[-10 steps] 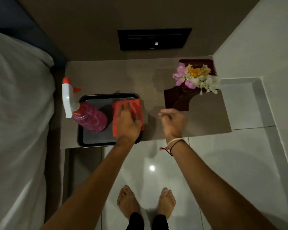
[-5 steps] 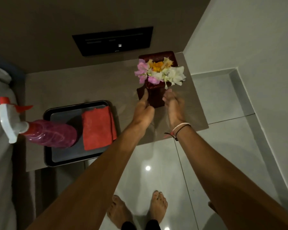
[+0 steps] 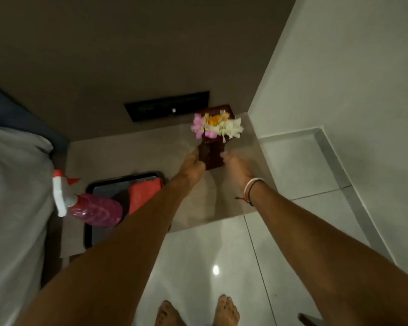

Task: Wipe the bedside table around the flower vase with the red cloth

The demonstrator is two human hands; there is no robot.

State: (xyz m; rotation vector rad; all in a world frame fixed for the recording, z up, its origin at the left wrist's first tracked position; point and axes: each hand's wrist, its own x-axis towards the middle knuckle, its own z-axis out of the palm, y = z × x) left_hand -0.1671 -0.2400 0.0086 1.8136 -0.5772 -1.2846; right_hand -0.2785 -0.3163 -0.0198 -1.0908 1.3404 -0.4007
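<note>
A dark red flower vase [image 3: 213, 153] with pink, yellow and white blooms [image 3: 218, 126] stands at the back right of the beige bedside table [image 3: 118, 156]. My left hand [image 3: 190, 166] grips the vase's left side and my right hand [image 3: 236, 166] holds its right side. The folded red cloth [image 3: 144, 192] lies on the black tray [image 3: 125, 181] to the left, partly hidden behind my left forearm. Neither hand touches the cloth.
A pink spray bottle [image 3: 95, 209] with a white and red trigger head lies on the tray's left part. The bed's grey bedding [image 3: 14, 196] borders the table on the left. A black wall panel [image 3: 166, 105] sits behind; a white wall [image 3: 335, 74] stands right.
My left hand left the red cloth on the tray and both hands moved to the vase and closed around its sides. The view shifted upward and right.
</note>
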